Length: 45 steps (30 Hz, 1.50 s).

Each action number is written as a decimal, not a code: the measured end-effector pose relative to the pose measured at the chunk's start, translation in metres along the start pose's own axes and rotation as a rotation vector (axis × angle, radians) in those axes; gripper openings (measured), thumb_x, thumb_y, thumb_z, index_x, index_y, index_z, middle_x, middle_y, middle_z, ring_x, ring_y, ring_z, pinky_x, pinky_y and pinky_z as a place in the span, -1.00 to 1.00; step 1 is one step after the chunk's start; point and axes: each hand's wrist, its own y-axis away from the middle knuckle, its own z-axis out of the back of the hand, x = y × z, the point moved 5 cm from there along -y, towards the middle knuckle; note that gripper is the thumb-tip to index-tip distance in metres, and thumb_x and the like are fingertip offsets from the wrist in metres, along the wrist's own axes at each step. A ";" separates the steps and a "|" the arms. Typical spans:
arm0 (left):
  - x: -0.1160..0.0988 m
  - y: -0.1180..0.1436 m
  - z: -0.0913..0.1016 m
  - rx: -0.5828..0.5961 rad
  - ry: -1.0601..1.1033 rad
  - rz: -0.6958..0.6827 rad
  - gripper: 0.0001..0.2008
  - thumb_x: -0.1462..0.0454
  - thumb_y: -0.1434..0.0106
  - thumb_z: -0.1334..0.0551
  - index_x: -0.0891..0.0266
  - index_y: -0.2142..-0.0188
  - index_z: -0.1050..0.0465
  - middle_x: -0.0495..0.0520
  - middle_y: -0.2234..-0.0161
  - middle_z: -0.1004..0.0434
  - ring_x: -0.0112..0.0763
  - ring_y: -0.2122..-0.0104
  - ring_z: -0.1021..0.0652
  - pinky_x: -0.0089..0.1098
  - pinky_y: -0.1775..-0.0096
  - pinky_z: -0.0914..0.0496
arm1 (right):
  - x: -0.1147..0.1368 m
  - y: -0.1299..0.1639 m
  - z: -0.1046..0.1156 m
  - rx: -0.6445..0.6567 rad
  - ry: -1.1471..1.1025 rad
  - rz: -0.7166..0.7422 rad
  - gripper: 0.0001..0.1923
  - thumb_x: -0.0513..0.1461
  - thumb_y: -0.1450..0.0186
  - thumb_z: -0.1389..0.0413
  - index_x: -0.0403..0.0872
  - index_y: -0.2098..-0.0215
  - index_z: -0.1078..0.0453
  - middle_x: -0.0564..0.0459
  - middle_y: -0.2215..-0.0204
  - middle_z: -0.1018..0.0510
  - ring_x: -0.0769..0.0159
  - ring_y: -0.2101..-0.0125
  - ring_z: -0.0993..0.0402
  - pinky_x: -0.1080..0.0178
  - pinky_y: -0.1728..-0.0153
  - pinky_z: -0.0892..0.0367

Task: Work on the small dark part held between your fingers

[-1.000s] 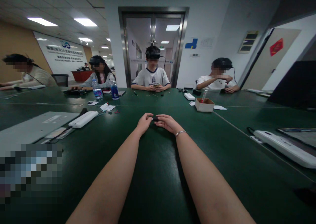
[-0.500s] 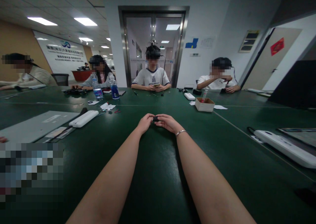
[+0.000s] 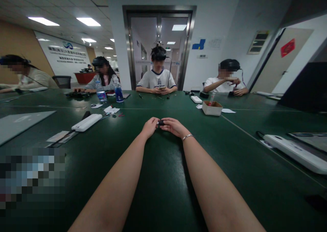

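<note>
Both hands meet over a small black part at mid-bench.
A cardboard box [image 3: 212,108] toward the far edge holds a red-capped tube. The left hand [image 3: 149,127] and right hand [image 3: 174,126] pinch the small black part [image 3: 160,122] between their fingertips, just above the green bench [image 3: 163,177].

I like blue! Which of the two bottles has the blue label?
The right bottle, nearer the middle of the table. The left bottle beside it looks clear, with a paler label.

Both forearms are bare to the lower edge of the view; no sleeve shows. Left hand [image 3: 149,126] carries no ring or band. Right hand [image 3: 173,125] has a thin silver bracelet [image 3: 187,136] at the wrist.
</note>
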 end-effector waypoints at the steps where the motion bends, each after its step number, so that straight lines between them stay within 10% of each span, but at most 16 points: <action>1: 0.001 0.000 0.000 -0.007 -0.001 0.018 -0.72 0.16 -0.26 -0.02 0.25 0.26 -0.42 -0.03 0.53 -0.35 -0.53 0.59 -0.33 -0.51 0.52 -0.21 | 0.000 0.000 0.000 -0.001 -0.002 0.001 -0.88 -0.46 -0.28 -0.05 -0.21 0.26 -0.37 -0.08 0.39 -0.56 0.33 0.47 -0.56 0.32 0.38 -0.50; 45: -0.003 0.001 0.000 0.033 0.008 0.044 -0.75 0.31 -0.16 -0.04 0.25 0.21 -0.41 -0.06 0.56 -0.33 -0.55 0.62 -0.31 -0.51 0.54 -0.19 | 0.002 0.002 -0.003 -0.003 -0.007 -0.005 -0.85 -0.50 -0.28 0.02 -0.23 0.25 -0.32 -0.09 0.43 -0.55 0.31 0.49 -0.56 0.32 0.39 -0.50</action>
